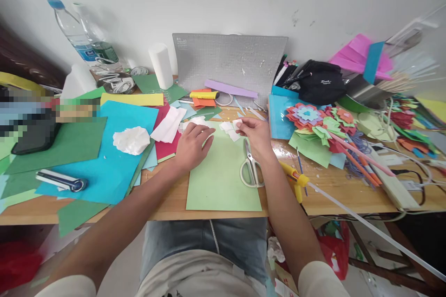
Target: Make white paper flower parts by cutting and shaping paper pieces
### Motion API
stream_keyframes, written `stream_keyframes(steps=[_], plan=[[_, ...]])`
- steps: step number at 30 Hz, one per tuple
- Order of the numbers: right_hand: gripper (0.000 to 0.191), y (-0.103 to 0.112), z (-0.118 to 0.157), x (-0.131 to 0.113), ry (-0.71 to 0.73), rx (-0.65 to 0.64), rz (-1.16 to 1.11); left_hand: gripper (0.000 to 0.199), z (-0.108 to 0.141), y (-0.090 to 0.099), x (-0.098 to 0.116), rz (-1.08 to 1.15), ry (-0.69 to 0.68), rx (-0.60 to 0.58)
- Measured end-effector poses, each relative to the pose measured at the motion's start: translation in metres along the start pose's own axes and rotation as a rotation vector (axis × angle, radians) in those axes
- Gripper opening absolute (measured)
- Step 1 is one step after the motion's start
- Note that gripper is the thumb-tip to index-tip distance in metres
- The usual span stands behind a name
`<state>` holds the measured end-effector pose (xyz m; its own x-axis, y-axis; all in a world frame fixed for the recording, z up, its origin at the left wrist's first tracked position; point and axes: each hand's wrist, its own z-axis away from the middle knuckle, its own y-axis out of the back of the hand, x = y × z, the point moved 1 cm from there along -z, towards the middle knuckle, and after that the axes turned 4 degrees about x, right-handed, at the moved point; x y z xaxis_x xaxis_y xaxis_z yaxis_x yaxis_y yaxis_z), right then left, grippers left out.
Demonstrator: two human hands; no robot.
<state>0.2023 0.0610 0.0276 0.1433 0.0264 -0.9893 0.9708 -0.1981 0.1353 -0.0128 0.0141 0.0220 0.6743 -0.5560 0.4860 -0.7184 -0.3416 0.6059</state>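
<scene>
A light green sheet of paper (216,181) lies in front of me on the desk. My right hand (256,134) pinches a small piece of white paper (238,123) between thumb and fingertips. Beside it, other small white paper pieces (229,131) lie on the far part of the green sheet. My left hand (193,145) hovers or rests near the sheet's left edge, fingers stretched out and holding nothing visible. More white paper scraps (198,121) are just beyond its fingers. Scissors (251,169) with pale handles lie partly under my right wrist.
A yellow glue gun (294,175) with a long glue stick is right of my right forearm. Paper flowers (308,116) sit beyond it. At left are blue paper (104,174), crumpled white tissue (131,140) and a stapler (62,180). A grey cutting mat (223,62) leans on the wall.
</scene>
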Motion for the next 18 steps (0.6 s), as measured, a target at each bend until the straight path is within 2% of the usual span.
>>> stream_keyframes(steps=[3, 7, 11, 18], plan=[[0.040, -0.023, 0.017, -0.006, -0.111, -0.139, -0.149, 0.026, 0.002, -0.002, 0.005, 0.217, 0.214, -0.009], [0.039, -0.047, 0.037, -0.007, -0.049, -0.282, -0.211, 0.033, 0.004, -0.001, 0.009, 0.471, 0.485, 0.018], [0.039, -0.051, 0.042, -0.004, -0.019, -0.288, -0.216, 0.029, 0.002, 0.000, 0.008, 0.614, 0.575, 0.055], [0.039, -0.048, 0.042, -0.005, -0.104, -0.256, -0.236, 0.029, -0.001, -0.002, -0.001, 0.747, 0.673, 0.087]])
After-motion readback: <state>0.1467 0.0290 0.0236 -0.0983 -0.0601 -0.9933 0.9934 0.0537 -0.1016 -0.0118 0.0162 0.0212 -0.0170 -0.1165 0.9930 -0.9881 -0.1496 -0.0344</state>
